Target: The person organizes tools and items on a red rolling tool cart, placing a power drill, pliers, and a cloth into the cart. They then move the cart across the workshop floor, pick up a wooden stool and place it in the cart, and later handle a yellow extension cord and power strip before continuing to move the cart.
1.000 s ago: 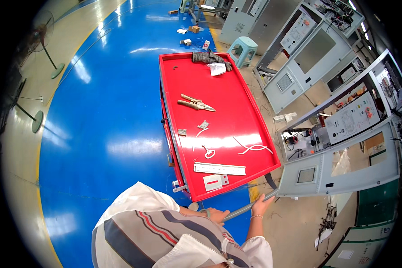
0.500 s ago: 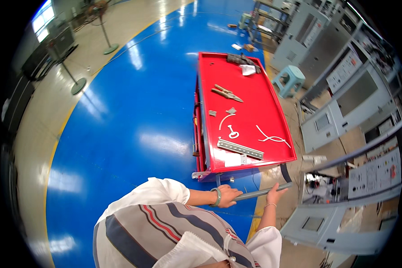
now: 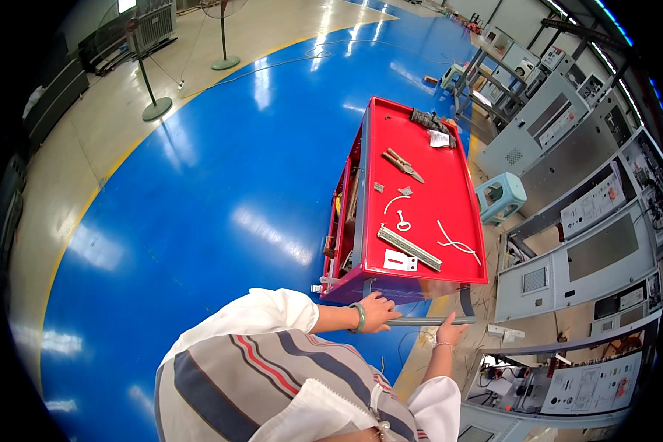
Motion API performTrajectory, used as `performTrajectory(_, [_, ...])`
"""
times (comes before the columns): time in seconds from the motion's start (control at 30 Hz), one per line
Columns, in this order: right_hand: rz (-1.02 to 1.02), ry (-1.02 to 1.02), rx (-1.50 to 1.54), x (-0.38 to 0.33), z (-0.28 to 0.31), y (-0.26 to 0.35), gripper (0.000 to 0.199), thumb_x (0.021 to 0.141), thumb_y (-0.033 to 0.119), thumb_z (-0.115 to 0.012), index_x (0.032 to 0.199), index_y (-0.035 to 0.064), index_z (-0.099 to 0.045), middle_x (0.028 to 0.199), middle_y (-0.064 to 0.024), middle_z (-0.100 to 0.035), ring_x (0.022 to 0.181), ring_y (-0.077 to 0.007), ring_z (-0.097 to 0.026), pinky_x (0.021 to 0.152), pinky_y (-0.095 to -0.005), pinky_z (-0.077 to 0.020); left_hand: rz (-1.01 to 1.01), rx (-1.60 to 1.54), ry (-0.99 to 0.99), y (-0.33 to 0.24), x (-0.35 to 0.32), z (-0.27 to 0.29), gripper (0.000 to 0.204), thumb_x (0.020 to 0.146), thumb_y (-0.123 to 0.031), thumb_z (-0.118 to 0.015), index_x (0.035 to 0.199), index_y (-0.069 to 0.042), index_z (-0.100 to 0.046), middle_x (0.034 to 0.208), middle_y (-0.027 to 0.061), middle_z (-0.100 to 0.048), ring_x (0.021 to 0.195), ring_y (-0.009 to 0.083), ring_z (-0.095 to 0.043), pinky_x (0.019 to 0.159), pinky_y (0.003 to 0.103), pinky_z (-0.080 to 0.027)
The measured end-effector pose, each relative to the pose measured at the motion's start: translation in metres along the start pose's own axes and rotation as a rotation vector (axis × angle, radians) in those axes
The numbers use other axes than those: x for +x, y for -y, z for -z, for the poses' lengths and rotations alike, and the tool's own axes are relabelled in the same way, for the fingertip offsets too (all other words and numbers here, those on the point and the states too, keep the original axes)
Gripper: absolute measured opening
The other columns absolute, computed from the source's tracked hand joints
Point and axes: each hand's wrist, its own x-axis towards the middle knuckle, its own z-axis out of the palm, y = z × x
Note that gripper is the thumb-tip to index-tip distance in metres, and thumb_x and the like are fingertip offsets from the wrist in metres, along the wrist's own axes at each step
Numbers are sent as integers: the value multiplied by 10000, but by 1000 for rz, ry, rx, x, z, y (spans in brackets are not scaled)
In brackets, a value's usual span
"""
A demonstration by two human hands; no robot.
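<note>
My left hand [image 3: 376, 312] is closed around the left end of the grey handle bar [image 3: 420, 321] of a red tool cart [image 3: 435, 191]. Near the bar's right end, my right hand [image 3: 449, 330] grips it too, thumb uppermost. On the cart's red top lie snips [image 3: 403, 164], a slotted metal rail [image 3: 409, 247], a white slotted plate [image 3: 400, 261], a white ring-ended piece [image 3: 403, 221] and thin white strips [image 3: 457, 241]. Dark gloves [image 3: 431, 125] and a crumpled white packet [image 3: 440, 139] rest at the far end. An open side of the cart shows shelves, their contents partly hidden.
A light-blue plastic stool [image 3: 502, 195] stands close to the cart's right side. Grey electrical cabinets [image 3: 604, 250] line the right. Blue floor [image 3: 199, 199] spreads left and ahead, edged by a yellow line. Two standing fans [image 3: 155, 110] are at the far left; a cable crosses the floor.
My view has swung, and the cart sits farther right in it, angled differently. The stool is now closer beside the cart. Both hands stay on the handle.
</note>
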Motion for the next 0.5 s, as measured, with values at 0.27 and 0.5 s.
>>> performTrajectory(0.27, [608,-290,-244,47,-30,-27,367,921,346,-442,1178,131,-591,1410,-196,-337,1326,-356,-277,1050,-515,-248,100,94,-181,-2,17,-17,441,802,-403,-621,1197,-214,-566,1041,74,-528,1089,258,-456,1019,502,-265])
performTrajectory(0.5, [883,-121,-113,100,-85,5,338,924,326,-421,980,116,-680,1244,-105,-535,1317,-329,-302,1065,-562,-184,389,229,-505,24,38,-57,515,721,-438,-692,1157,-187,-582,1082,71,-525,1168,292,-407,1037,502,-245])
